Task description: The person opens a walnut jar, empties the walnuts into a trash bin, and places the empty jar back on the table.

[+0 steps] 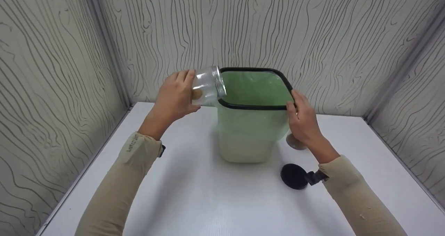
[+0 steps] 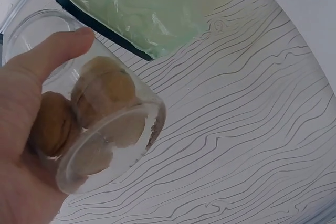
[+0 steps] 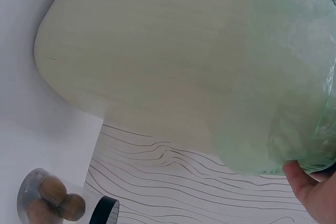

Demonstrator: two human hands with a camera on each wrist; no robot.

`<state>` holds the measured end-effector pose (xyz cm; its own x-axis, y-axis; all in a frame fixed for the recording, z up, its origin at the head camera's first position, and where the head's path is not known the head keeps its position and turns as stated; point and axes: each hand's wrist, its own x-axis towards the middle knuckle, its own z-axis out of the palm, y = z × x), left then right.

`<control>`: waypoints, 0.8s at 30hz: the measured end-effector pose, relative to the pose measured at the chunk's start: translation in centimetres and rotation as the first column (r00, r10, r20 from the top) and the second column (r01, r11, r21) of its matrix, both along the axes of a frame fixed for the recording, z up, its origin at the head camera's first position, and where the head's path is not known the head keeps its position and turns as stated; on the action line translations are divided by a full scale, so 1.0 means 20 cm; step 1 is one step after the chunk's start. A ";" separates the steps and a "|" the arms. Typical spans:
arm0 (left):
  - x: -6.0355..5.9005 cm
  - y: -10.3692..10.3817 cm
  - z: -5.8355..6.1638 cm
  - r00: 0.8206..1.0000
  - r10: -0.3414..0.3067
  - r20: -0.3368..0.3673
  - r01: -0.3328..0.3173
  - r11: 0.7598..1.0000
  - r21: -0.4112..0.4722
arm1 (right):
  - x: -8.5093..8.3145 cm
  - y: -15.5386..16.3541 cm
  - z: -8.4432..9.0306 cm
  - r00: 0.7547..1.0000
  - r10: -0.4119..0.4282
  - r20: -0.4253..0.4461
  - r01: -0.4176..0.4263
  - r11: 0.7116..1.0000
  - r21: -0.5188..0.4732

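My left hand (image 1: pixel 175 98) grips a clear glass jar (image 1: pixel 208 86) that lies tilted on its side, its open mouth against the left corner of the bin's black rim (image 1: pixel 255 107). Brown walnut-like nuts (image 2: pixel 102 95) sit inside the jar (image 2: pixel 107 135) near its bottom, by my fingers (image 2: pixel 50 53). The bin (image 1: pixel 245 138) is pale cream with a green bag liner (image 1: pixel 255 86). At the rim's right corner my right hand (image 1: pixel 301 119) holds on, its thumb (image 3: pixel 310 192) pressed on the liner (image 3: pixel 283 82).
A second small jar with nuts (image 3: pixel 50 203) stands on the white table (image 1: pixel 194 194) behind my right hand, mostly hidden in the head view. A black round disc (image 1: pixel 293 176) sits by my right wrist. Wood-grain walls close in the table on three sides.
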<state>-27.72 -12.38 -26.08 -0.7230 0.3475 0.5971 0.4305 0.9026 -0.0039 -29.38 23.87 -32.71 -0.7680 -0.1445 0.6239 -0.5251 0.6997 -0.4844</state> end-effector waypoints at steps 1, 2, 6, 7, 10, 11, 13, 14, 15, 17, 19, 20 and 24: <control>0.00 0.00 0.01 1.000 0.002 -0.010 -0.002 1.000 -0.016 | 0.00 0.00 0.00 1.000 0.001 -0.002 -0.001 1.000 0.000; 0.00 0.00 0.01 1.000 0.000 -0.025 -0.001 1.000 -0.029 | 0.00 0.00 0.00 1.000 0.002 -0.004 -0.002 1.000 -0.001; 0.00 0.00 0.03 0.997 -0.009 -0.076 0.002 0.996 -0.088 | 0.00 0.00 0.00 1.000 0.001 -0.003 -0.001 1.000 -0.001; 0.00 0.01 0.03 0.996 -0.013 -0.088 0.003 0.995 -0.103 | 0.00 0.00 0.00 1.000 0.001 -0.005 -0.001 1.000 -0.002; 0.00 0.02 0.05 0.994 -0.010 -0.111 -0.007 0.988 -0.154 | -0.01 0.00 0.00 1.000 0.005 -0.013 -0.005 1.000 -0.004; 0.00 0.02 0.05 0.994 -0.005 -0.113 -0.014 0.986 -0.168 | -0.01 0.00 0.00 1.000 0.006 -0.015 -0.006 1.000 -0.005; 0.01 0.03 0.06 0.993 0.007 -0.115 -0.030 0.980 -0.199 | -0.01 0.00 0.00 1.000 0.009 -0.015 -0.009 1.000 -0.006; 0.01 0.03 0.07 0.993 0.014 -0.115 -0.038 0.976 -0.212 | -0.01 0.00 -0.01 1.000 0.009 -0.014 -0.009 1.000 -0.006; 0.01 0.03 0.07 0.993 0.019 -0.120 -0.047 0.973 -0.228 | 0.00 0.00 0.00 1.000 0.010 -0.014 -0.010 1.000 -0.007; 0.01 0.04 0.08 0.990 0.025 -0.141 -0.062 0.964 -0.260 | 0.00 0.00 -0.01 1.000 0.009 -0.011 -0.009 1.000 -0.008; 0.01 0.04 0.08 0.984 0.022 -0.175 -0.073 0.955 -0.288 | 0.00 0.00 -0.01 1.000 0.009 -0.010 -0.009 1.000 -0.009; 0.01 0.04 0.09 0.981 0.020 -0.193 -0.079 0.951 -0.299 | 0.00 0.00 -0.01 1.000 0.008 -0.011 -0.008 1.000 -0.009; 0.01 0.05 0.10 0.971 0.015 -0.238 -0.094 0.941 -0.326 | 0.00 0.00 -0.01 1.000 0.009 -0.010 -0.009 1.000 -0.006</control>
<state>-27.59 -11.35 -24.18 -0.6043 0.5188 0.6047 0.3322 0.8539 -0.4006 -29.42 23.82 -32.93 -0.7604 -0.1471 0.6326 -0.5361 0.6919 -0.4836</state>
